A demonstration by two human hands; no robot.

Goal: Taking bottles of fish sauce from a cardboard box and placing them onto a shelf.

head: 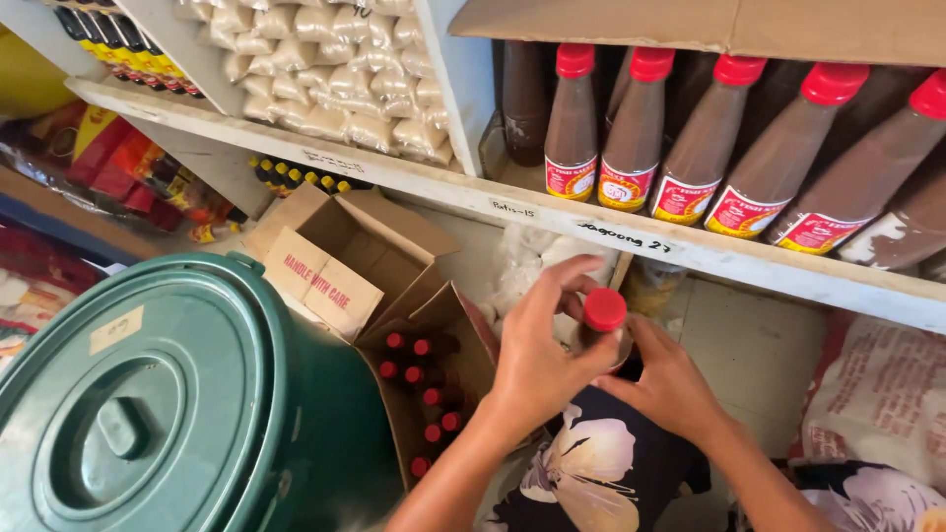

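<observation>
Both forearms are seen rising from the bottom edge of the frame, over a dark garment printed with pale flowers (591, 473), and meeting at a single red-capped bottle (604, 313) held upright just below the front edge of the white shelf (690, 251). The left hand (540, 360) is bent at the wrist and wrapped around the bottle from the left, its fingers curled over the top beside the cap, so that grip is closed on the bottle. The right hand (668, 384) is cupped against the bottle's lower right side, thumb pointing up toward the cap, and that grip is likewise closed on the bottle, most of whose body is hidden by the two hands.

An open cardboard box (394, 325) is set just left of the hands, with more small red-capped bottles (424, 394) packed upright in it. A large green lidded bin (168, 414) fills the lower left corner, touching the box. On the shelf above, a row of tall brown sauce bottles (709, 148) with red caps is lined up, and bagged white goods (325, 69) are stacked in the compartment to the left.
</observation>
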